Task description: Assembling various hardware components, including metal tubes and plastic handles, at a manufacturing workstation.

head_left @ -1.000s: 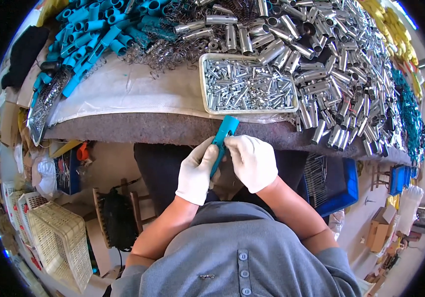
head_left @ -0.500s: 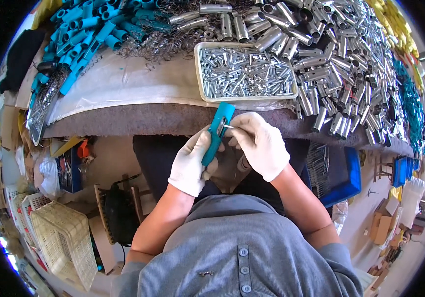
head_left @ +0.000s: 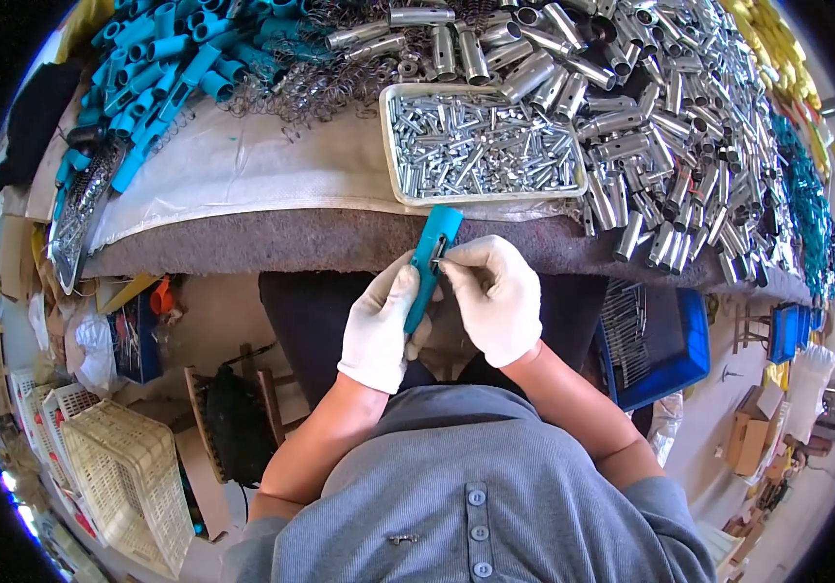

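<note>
In my gloved left hand (head_left: 379,325) is a teal plastic tube (head_left: 440,222), tilted with its upper end away from me. The fingers wrap round its lower half. A long slot in the tube's side shows bright metal inside. My gloved right hand (head_left: 500,306) is closed in a pinch at that slot, thumb and forefinger on a small metal pin (head_left: 439,260). Most of the pin is hidden by the fingertips and the slot. Just beyond the tube, a cream tray (head_left: 387,146) full of small metal pins stands on the table.
Metal tubes (head_left: 622,146) lie heaped at the back right. Teal tubes (head_left: 160,58) and loose wire springs (head_left: 291,92) are piled at the back left. White sheeting (head_left: 243,165) covers part of the table. Below it are a blue crate (head_left: 690,355) and a pale plastic basket (head_left: 131,466).
My right hand has moved left and slightly nearer to me, closer against the slot. Less of the pin shows than before. The tube stays in my left hand, almost unmoved.
</note>
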`<state>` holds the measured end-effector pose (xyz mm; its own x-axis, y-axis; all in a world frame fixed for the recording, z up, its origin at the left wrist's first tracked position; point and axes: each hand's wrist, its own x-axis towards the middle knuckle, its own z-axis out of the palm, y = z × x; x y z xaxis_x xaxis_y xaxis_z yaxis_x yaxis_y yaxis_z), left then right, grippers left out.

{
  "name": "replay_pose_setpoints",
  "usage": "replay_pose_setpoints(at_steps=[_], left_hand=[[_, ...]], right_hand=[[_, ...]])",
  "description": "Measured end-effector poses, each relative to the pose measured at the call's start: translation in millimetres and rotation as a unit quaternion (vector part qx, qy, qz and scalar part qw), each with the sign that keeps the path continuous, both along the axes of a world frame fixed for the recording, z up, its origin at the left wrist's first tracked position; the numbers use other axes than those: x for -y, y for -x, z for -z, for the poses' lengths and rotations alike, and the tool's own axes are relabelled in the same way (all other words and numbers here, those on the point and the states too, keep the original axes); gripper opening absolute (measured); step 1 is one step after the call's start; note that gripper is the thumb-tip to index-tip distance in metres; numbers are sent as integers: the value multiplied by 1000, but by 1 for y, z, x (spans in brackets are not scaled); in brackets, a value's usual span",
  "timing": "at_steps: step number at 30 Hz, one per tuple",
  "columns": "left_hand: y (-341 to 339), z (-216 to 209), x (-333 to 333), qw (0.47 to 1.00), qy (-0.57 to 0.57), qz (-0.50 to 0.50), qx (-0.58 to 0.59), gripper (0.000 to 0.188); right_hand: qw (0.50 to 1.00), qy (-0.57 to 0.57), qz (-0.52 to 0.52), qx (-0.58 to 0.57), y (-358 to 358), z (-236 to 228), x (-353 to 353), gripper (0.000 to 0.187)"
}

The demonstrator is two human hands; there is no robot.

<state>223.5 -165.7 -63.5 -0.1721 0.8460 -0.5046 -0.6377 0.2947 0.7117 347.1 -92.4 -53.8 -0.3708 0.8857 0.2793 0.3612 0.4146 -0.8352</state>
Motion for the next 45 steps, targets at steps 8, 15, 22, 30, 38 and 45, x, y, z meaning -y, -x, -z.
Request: replay_pose_setpoints(at_steps=[8,15,22,30,38,45], left_hand=[[-7,5,1,991,8,1,-132,43],[2,-7,8,999,-44,7,-24,48],[17,-50,-16,994,-39,41,91,35],[18,-58,-50,993,-11,92,69,35],[32,-46,-51,993,-46,100,52,34],[55,-49,-43,993,-58,103,-26,42]], right_hand=[[984,-116,-67,118,-3,-7,-12,5],[983,-24,-133,123,-17,-26,-29,10],[944,-227,30,237,-20,-45,-121,14],[980,27,-179,81,16,-53,-114,27],[992,-45,-96,73,13,-67,-164,33],[948,277,-93,-126,-23,-91,-145,25]])
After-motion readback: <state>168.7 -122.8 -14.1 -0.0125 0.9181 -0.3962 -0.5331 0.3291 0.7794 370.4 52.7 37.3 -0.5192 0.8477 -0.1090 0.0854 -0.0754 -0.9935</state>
